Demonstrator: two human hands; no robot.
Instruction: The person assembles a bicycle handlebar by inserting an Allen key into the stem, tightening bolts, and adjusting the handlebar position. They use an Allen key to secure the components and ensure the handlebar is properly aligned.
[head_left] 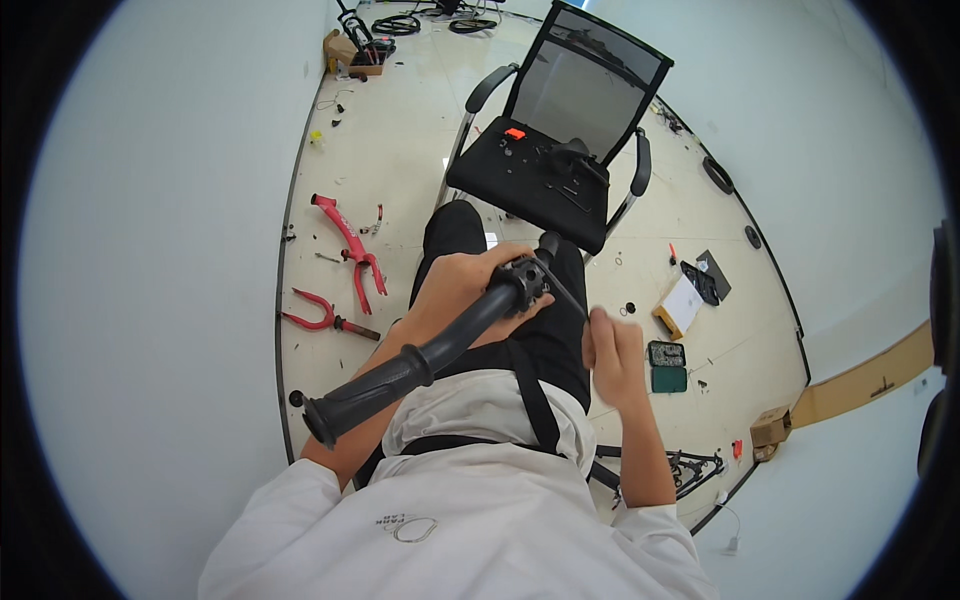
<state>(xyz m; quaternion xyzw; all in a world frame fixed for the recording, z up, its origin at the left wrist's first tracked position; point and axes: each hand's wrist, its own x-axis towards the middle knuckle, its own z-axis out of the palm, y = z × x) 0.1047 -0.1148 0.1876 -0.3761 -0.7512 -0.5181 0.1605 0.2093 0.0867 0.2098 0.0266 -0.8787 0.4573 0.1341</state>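
A black bicycle handlebar (466, 332) lies slantwise over my lap, its ribbed rubber grip (370, 393) at the near left end. My left hand (455, 285) is wrapped round the handlebar's middle at the black stem clamp (526, 284), with fingertips showing beyond it. From the clamp a thin dark hex key (564, 292) runs down to the right. Its far end is between the fingers of my right hand (616, 358), which is closed. Where the key's tip meets the clamp is hard to make out. The bar's other end points toward the chair.
Just ahead stands a black mesh office chair (530, 190) with small parts and tools on its seat. Red fork and frame pieces (345, 235) lie on the floor at left. At right are an open green bit case (668, 378), a white-yellow box (680, 305) and a black frame (695, 468).
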